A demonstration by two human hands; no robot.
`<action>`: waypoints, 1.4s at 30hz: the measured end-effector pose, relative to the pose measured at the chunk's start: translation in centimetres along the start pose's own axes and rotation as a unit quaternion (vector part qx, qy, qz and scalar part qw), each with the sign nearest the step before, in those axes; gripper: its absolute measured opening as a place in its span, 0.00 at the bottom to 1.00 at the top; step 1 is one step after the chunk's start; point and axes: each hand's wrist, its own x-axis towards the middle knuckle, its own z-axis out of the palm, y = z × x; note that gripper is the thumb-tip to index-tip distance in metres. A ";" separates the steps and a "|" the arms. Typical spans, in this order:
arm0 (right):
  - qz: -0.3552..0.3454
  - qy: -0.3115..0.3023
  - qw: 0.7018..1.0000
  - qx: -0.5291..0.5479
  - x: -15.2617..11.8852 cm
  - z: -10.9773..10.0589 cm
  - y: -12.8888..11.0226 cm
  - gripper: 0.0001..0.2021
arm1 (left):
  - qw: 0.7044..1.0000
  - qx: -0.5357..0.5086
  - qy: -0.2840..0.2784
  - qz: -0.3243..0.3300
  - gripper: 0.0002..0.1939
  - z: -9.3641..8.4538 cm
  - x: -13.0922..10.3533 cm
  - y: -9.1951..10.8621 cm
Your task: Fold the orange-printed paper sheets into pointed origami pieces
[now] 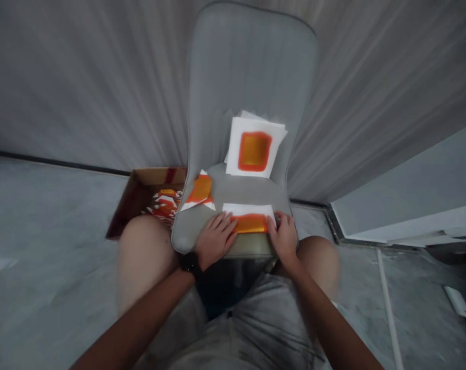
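Observation:
A folded white paper sheet [248, 209] with an orange and gold patch lies flat near the front edge of the chair seat. My left hand [214, 240], with a dark watch at the wrist, rests its stretched fingers on the sheet's left end. At the other end, my right hand [285, 235] touches the paper's edge with its thumb, its fingers apart from the thumb on the seat. Toward the back of the seat, more square sheets [235, 146] lean against the backrest, an orange-gold square on the front one. A folded orange and white paper piece [200, 190] lies at the left.
The grey padded chair [252, 61] faces me, between my knees. On the floor at its left stands a cardboard box [135, 191] with many folded orange and white papers inside. A grey curtain [82, 77] hangs behind. A pale panel [410, 190] is at the right.

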 end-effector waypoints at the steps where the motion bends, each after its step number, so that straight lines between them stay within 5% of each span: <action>1: -0.035 0.015 0.999 -0.006 -0.6 0.2 0.1 0.29 | 1.000 0.002 0.000 -0.003 0.23 0.0 0.1 0.1; 6: -0.167 -0.007 0.984 -0.064 -2.7 1.4 0.6 0.26 | 1.000 0.007 -0.003 -0.009 0.24 -0.2 0.7 0.2; 17: -0.159 -0.025 0.976 -0.144 -2.9 2.9 0.7 0.26 | 0.999 0.029 0.020 0.007 0.23 0.1 1.1 0.2; 42: -0.150 0.029 0.983 -0.099 -3.2 3.4 0.6 0.25 | 1.000 0.011 0.009 -0.017 0.23 0.2 1.0 0.3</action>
